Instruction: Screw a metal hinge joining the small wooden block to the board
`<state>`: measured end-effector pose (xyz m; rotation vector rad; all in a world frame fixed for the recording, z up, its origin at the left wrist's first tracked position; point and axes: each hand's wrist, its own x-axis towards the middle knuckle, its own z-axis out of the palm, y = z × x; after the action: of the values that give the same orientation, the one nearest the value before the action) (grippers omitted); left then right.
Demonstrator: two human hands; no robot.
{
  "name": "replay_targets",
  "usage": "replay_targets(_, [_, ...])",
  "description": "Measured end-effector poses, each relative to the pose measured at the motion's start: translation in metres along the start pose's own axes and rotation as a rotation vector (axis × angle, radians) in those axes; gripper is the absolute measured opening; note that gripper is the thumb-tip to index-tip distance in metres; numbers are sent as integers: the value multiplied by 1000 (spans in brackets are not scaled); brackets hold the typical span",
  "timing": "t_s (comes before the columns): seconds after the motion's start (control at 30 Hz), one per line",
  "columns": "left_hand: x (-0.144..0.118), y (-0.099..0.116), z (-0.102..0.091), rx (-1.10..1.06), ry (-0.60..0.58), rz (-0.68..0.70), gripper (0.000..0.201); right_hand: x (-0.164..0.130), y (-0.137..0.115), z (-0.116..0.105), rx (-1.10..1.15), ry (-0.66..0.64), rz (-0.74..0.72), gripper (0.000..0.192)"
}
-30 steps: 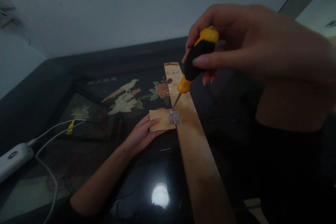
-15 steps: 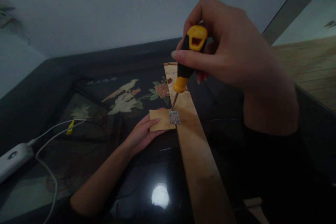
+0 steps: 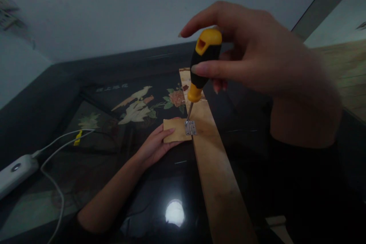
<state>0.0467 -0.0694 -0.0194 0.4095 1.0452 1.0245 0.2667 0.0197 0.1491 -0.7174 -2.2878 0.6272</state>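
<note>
Screwdriver [image 3: 201,66]: handle of matt black and yellow plastic, with a thin bright metal shaft. Hinge [image 3: 190,127]: small, of shiny silver metal, set across a pale, matt, unfinished wooden block [image 3: 174,131] and a long wooden plank [image 3: 217,183] of the same dull, lightly grained surface. Tabletop [image 3: 160,198]: dark, smooth and highly glossy, reflecting a lamp; white cable [image 3: 54,152] and power strip [image 3: 15,173] of smooth plastic.

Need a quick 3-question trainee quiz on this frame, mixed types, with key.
1. True or false: the left hand rests on the small wood block.
2. What does the right hand hold? A) hammer B) screwdriver C) pliers
3. Fill in: the tool's tip sits on the metal ____, which spans the block and the long plank.

Key: 1 true. 2 B. 3 hinge.
</note>
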Motion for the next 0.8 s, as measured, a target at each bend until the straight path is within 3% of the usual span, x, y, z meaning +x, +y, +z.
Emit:
replay_targets(0.1, [0,0,1,-5,-18,2,63,4,-6,10,-237,180,46,40])
replay_targets(0.17, [0,0,1,0,-17,3,64,6,-9,15,-251,199,66,43])
replay_targets(0.37, [1,-1,-3,5,-39,12,66,3,-5,7,99,3,-33,32])
replay_targets(0.5, [2,-1,-5,6,-41,6,66,-1,1,-2,225,-164,-76,40])
replay_targets(0.57, [1,0,-3,10,-34,-1,66,-1,1,-1,150,-110,-62,38])
replay_targets(0.7, [-2,1,3,12,-11,-11,65,1,-2,11,-194,171,-45,33])
replay_targets(0.8, [-3,2,4,11,3,-10,64,3,-2,14,-194,185,-51,37])
